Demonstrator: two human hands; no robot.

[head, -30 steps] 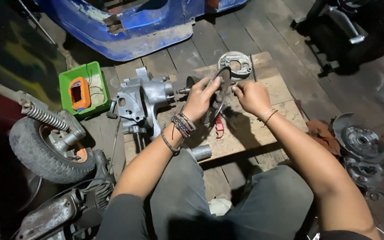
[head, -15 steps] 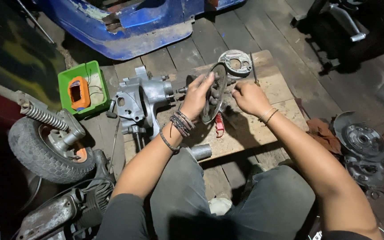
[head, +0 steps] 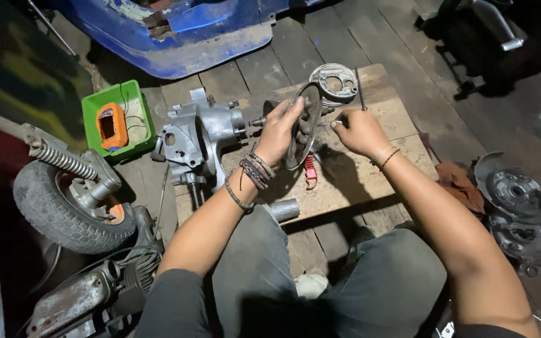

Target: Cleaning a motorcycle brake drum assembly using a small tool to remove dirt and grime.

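Left hand still clamped on upright metal disc near wooden board's far edge. Right hand lifted closer to disc, fingers pinched on small pin. Green tray left, unmoved.

Grey trousers; dark braided bracelets left wrist, thin bangles right.

Green tray, orange block, blue body panel, red clip, grey casing.

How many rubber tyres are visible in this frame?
1. A small treaded tyre on its wheel lies at the left edge, beside the coil spring, left of the person's left hand. The dark areas at top right may hide others.
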